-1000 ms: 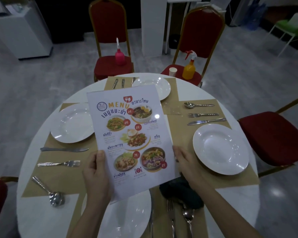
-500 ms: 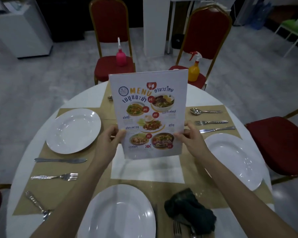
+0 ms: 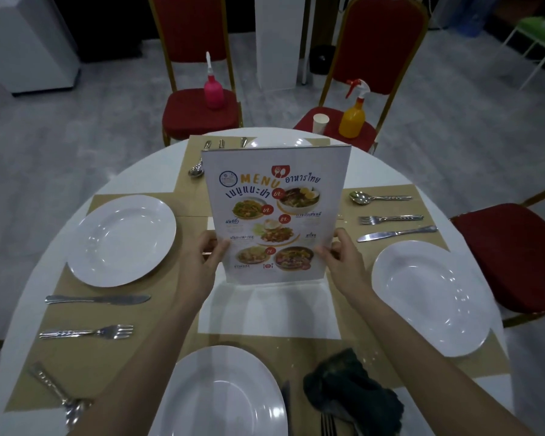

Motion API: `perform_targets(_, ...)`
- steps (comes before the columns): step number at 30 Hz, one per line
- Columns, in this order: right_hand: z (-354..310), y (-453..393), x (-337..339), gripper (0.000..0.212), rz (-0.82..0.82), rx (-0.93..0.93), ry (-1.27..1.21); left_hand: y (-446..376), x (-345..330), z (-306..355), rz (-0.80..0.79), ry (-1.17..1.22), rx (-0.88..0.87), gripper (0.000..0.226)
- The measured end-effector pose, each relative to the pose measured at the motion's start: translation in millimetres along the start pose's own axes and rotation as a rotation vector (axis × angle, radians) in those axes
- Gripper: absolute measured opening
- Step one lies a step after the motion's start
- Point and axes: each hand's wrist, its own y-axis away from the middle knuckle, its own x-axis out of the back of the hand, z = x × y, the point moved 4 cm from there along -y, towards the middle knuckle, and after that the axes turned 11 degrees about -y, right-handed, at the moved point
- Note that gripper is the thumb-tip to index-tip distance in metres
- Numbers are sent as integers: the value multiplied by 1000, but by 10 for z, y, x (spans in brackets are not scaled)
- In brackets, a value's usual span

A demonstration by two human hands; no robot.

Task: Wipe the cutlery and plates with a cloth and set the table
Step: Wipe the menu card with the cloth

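My left hand [image 3: 199,265] and right hand [image 3: 343,262] pinch the side edges of the menu [image 3: 276,215], fingers curled, holding it upright at the counter [image 3: 158,171] centre. Four plates surround the menu. The cloth [image 3: 353,394] lies nearer me, right of the nearest plate [image 3: 221,398].

Menu card [image 3: 276,215] upright at centre of round white surface [image 3: 158,171]; left hand [image 3: 199,265] grips its lower left edge, right hand [image 3: 343,262] pinches lower right; plates at 9 o'clock [image 3: 123,240], 3 o'clock [image 3: 431,297], 6 o'clock [image 3: 221,394], w/ a 12 o'clock plate [image 3: 277,143] mostly hidden behind card; dark cloth [image 3: 353,401] bunched just right of near plate, over cutlery; knife [image 3: 98,299] & fork [image 3: 87,332] on left mat.
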Motion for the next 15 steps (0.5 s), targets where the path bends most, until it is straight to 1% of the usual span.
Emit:
perform_targets(6,86,66,-40,17,-13,-23,29,68,-35,-72,35,-15,-2,12)
perform_targets(8,81,85,-27,19,-5,-45,64,83,-59,-72,29,-42,12,9)
perform_targets(10,73,127,-12,27,-7,-63,102,135,-83,-114,25,-85,59,3)
perform_targets(12,112,248,52,43,49,-66,152,279,-76,-210,98,-174,127,15)
perform_targets(13,144,349,108,46,86,-53,193,389,-72,-247,150,-234,148,20)
perform_targets(14,179,476,170,45,100,-27,245,531,-89,-262,186,-283,142,21)
perform_targets(15,213,629,228,41,84,15,304,691,-134,-237,188,-307,108,20)
